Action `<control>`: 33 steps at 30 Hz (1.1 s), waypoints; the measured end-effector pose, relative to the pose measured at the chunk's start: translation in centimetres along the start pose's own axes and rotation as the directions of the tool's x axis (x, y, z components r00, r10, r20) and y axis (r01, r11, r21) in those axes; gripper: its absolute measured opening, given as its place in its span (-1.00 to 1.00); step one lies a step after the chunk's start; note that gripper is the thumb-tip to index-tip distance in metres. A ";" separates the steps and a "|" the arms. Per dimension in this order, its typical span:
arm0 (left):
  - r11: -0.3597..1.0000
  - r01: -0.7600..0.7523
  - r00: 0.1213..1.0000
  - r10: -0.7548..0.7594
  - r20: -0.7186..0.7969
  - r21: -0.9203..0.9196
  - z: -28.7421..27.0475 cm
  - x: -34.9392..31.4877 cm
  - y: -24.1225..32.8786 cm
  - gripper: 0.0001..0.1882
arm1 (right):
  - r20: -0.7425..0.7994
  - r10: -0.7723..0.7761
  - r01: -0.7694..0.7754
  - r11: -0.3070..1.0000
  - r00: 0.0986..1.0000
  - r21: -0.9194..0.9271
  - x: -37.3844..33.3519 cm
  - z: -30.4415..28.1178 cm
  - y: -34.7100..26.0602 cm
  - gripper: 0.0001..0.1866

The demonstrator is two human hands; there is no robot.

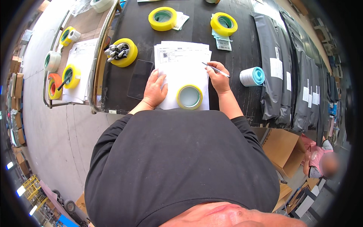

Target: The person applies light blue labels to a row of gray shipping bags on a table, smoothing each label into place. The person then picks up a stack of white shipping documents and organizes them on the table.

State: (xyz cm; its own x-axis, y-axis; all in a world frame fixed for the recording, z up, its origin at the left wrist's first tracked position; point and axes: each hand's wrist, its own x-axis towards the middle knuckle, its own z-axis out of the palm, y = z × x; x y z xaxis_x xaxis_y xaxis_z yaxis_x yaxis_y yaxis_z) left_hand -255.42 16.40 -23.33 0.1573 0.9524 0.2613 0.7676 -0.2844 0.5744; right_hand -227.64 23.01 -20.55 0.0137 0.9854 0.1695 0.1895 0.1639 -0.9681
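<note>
A stack of white printed sheets (181, 56) lies on the black table in front of me. My left hand (154, 90) rests flat on its left edge, fingers spread, holding nothing. Between the fingers of my right hand (219, 77) is a slim pen (218, 69), its tip pointing left over the right side of the sheets. A yellow tape roll (178, 97) lies flat on the lower part of the stack, between my hands. Left of the sheets, close to my left hand, is a dark smartphone (139, 81).
A yellow tape roll (132, 56) with grey-and-black items in its core sits left. Yellow rolls (152, 21) (231, 29) lie at the back on labels. Right are a label roll (249, 77) and dark plastic packages (266, 72). A cart (85, 47), a box (281, 147) and a person (314, 155) flank the table.
</note>
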 end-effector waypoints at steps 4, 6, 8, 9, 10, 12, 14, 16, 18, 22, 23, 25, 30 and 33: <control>1.000 -0.019 1.000 0.019 -0.010 -0.004 0.0 0.1 0.1 -0.60 | 0.036 0.047 -0.047 0.999 0.998 0.004 0.6 -0.5 3.1 -0.85; 1.000 -0.016 1.000 0.016 -0.011 -0.001 -0.1 0.2 0.3 -0.60 | 0.045 0.030 -0.028 0.999 0.999 -0.035 0.6 -0.5 3.5 -0.86; 1.000 -0.016 1.000 0.016 -0.010 0.004 -0.1 0.2 0.4 -0.60 | 0.029 0.007 -0.004 0.997 1.000 -0.074 0.7 -0.4 4.0 -0.87; 1.000 -0.012 1.000 0.012 -0.011 0.009 0.0 0.1 0.3 -0.60 | 0.019 -0.009 0.011 0.991 1.000 -0.134 0.7 -0.2 3.7 -0.87; 1.000 -0.008 1.000 0.008 -0.013 0.014 0.0 0.1 0.3 -0.59 | 0.010 -0.025 0.026 0.981 1.000 -0.194 0.7 0.0 3.3 -0.86; 0.999 -0.018 1.000 0.018 -0.007 0.029 0.0 0.1 0.2 -0.59 | 0.002 -0.053 0.052 0.955 0.999 -0.292 0.8 0.1 2.7 -0.86; 0.999 -0.018 1.000 0.018 0.002 0.031 -0.1 0.0 0.2 -0.58 | 0.005 -0.077 0.074 0.928 0.997 -0.366 1.0 0.0 2.5 -0.87; 1.000 -0.012 1.000 0.012 0.007 0.019 -0.1 0.1 0.2 -0.57 | -0.016 -0.017 0.010 0.936 1.000 -0.353 1.2 -0.2 3.0 -0.86; 0.999 -0.004 1.000 0.003 0.011 0.042 0.0 0.1 0.2 -0.54 | -0.089 0.002 -0.023 0.970 0.996 -0.243 1.3 0.0 3.1 -0.84; 1.000 0.019 1.000 -0.019 -0.015 0.021 0.2 -0.1 0.1 -0.48 | -0.138 -0.114 0.098 0.989 0.984 -0.113 0.1 0.5 2.4 -0.79; 1.000 0.001 1.000 0.000 -0.028 0.026 0.3 -0.2 0.0 -0.47 | -0.096 -0.167 0.152 0.977 0.981 -0.151 -0.4 0.2 2.1 -0.77; 0.999 -0.030 0.998 0.032 -0.056 0.036 0.5 -0.5 -0.3 -0.44 | 0.034 -0.203 0.205 0.942 0.979 -0.267 -1.7 0.1 -0.2 -0.65; 0.996 -0.085 0.993 0.088 -0.075 0.041 0.6 -0.7 -0.5 -0.42 | 0.361 -0.111 0.316 0.751 0.926 -0.579 -5.1 0.6 -6.0 -0.38; 0.996 -0.078 0.993 0.081 -0.084 0.032 0.6 -0.6 -0.4 -0.42 | 0.293 0.141 0.098 0.736 0.946 -0.669 -6.1 1.4 -5.9 -0.44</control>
State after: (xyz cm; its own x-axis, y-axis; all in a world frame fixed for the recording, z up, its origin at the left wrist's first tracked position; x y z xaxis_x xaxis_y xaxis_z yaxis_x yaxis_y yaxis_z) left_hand -255.46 15.97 -24.15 0.1656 0.9137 0.3712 0.7727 -0.3541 0.5268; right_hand -230.24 16.11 -16.09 -0.2483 0.9682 -0.0303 0.7981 0.1867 -0.5728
